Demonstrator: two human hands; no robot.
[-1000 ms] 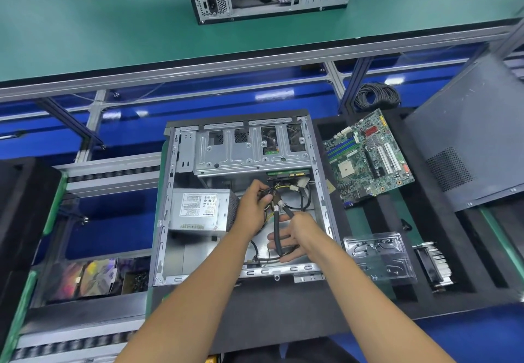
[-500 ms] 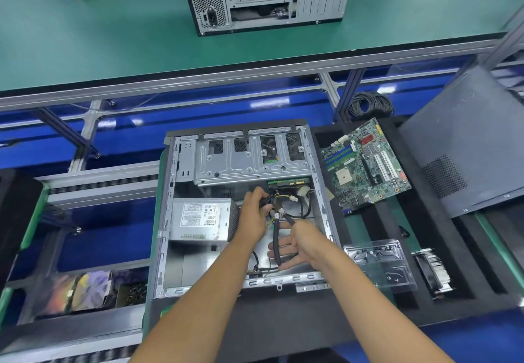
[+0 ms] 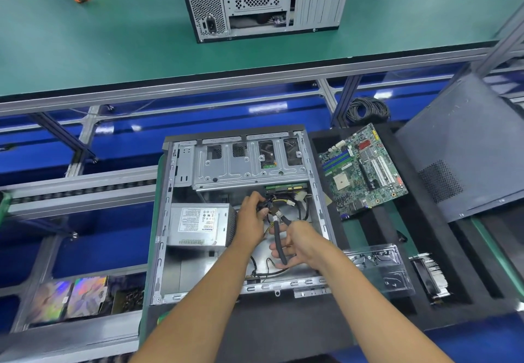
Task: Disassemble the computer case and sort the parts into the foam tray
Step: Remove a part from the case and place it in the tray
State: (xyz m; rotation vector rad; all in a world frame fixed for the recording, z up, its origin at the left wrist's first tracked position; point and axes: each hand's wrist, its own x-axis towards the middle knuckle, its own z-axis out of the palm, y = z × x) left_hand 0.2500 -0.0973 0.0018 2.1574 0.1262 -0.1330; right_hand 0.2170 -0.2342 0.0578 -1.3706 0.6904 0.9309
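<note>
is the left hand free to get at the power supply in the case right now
Probably not yet: the left hand grips the cable bundle, though the power supply sits uncovered right beside it.

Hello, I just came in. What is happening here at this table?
A person is taking apart an open computer case lying on its side. The left hand grips a bundle of wires inside it, and the right hand holds a black sleeved cable. The power supply sits in the case. The motherboard already lies in the black foam tray, with a heatsink and a clear plastic part nearby.
</note>
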